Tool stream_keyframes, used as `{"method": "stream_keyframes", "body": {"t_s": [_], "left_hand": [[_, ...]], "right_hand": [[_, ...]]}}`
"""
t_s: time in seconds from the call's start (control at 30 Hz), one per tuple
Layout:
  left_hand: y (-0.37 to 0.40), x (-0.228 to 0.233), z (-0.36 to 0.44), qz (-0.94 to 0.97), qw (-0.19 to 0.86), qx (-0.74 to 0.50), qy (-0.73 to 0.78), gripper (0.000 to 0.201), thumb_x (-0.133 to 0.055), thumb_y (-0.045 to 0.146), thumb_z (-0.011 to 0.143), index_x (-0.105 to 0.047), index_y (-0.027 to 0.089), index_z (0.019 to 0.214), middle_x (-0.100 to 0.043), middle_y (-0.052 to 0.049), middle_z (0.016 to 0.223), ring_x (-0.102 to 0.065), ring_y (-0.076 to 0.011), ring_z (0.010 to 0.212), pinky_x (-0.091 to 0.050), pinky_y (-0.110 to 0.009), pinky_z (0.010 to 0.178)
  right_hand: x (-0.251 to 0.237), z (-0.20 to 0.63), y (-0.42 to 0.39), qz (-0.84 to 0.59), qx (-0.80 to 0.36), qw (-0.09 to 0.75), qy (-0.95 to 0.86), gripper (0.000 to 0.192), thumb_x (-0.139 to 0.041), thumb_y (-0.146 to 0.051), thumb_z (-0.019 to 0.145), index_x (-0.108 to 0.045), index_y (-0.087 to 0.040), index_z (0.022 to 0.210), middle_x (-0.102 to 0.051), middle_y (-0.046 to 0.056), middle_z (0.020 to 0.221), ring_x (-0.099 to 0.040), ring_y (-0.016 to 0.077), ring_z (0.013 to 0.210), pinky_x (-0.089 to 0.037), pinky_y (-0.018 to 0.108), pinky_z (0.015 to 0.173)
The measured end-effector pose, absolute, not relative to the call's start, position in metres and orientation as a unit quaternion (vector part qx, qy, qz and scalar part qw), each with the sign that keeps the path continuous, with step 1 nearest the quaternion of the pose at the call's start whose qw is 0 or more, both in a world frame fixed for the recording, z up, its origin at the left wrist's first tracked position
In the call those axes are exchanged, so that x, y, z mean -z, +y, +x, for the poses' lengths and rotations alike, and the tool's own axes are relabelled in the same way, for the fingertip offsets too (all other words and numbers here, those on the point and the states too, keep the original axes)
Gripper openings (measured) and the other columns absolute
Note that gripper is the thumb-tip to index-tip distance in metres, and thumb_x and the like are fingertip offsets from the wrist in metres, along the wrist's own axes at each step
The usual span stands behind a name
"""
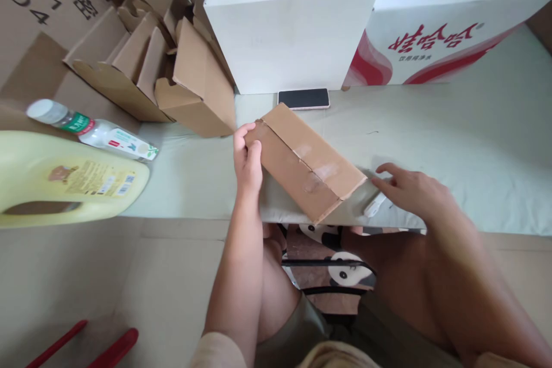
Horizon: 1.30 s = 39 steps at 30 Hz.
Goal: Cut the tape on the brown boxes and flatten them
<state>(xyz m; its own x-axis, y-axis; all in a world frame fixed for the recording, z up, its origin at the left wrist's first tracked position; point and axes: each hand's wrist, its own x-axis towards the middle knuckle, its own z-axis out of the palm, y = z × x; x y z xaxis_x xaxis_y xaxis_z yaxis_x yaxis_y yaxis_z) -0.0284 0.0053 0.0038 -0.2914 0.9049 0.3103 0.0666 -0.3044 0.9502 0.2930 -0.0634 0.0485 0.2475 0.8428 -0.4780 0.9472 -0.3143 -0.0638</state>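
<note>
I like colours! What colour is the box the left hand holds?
Plain brown cardboard. The box, gripped by the left hand, shows best in the head view.

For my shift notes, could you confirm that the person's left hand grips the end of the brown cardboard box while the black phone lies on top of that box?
Not quite. The head view shows the left hand gripping the end of the brown cardboard box, but the black phone lies on the table behind the box, not on it.
</note>
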Motion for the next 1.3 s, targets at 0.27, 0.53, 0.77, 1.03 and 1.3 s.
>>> {"method": "stream_keyframes", "body": {"t_s": [0.27,0.53,0.77,1.03,1.3], "left_hand": [[0.007,-0.001,-0.027,0.501,0.318,-0.635,0.495,0.041,-0.064,0.054,0.085,-0.063,0.026,0.116,-0.069,-0.004,0.105,-0.064,-0.0199,0.088,-0.053,-0.033,0.079],[0.008,0.002,-0.027,0.494,0.312,-0.641,0.498,0.044,-0.065,0.057,0.086,-0.062,0.026,0.117,-0.069,-0.005,0.107,-0.064,-0.0202,0.089,-0.052,-0.033,0.078],[0.008,0.001,-0.025,0.511,0.303,-0.632,0.497,0.048,-0.064,0.064,0.088,-0.062,0.026,0.117,-0.067,-0.004,0.104,-0.062,-0.0197,0.086,-0.051,-0.033,0.076],[0.004,0.0,-0.019,0.52,0.286,-0.638,0.49,0.061,-0.066,0.077,0.082,-0.062,0.026,0.114,-0.065,-0.004,0.101,-0.06,-0.0169,0.08,-0.049,-0.031,0.07],[0.0,-0.001,-0.01,0.537,0.285,-0.624,0.491,0.056,-0.068,0.071,0.083,-0.061,0.026,0.115,-0.066,-0.005,0.109,-0.064,-0.0183,0.089,-0.052,-0.031,0.076]], "right_hand": [[-0.048,0.291,-0.069,0.804,0.166,0.111,0.56,0.055,-0.037,-0.064,0.095,-0.067,-0.027,0.123,-0.078,0.014,0.097,-0.072,0.0348,0.092,-0.046,0.04,0.07],[-0.03,0.288,-0.071,0.756,0.209,0.118,0.609,0.031,-0.047,-0.052,0.093,-0.066,-0.028,0.093,-0.076,0.007,0.091,-0.069,0.0277,0.083,-0.039,0.034,0.062],[-0.038,0.282,-0.07,0.74,0.295,-0.292,0.529,0.015,-0.058,-0.04,0.083,-0.061,-0.027,0.09,-0.056,-0.001,0.062,-0.049,0.017,0.055,-0.035,0.031,0.056],[-0.035,0.273,-0.063,0.494,0.444,-0.649,0.37,0.032,-0.076,-0.029,0.067,-0.061,-0.032,0.095,-0.059,-0.007,0.065,-0.05,0.0125,0.053,-0.037,0.027,0.051],[-0.074,0.241,-0.07,0.451,0.303,-0.731,0.413,0.03,-0.07,-0.049,0.081,-0.048,-0.029,0.082,-0.035,-0.01,0.051,-0.031,0.0114,0.043,-0.029,0.027,0.044]]}}
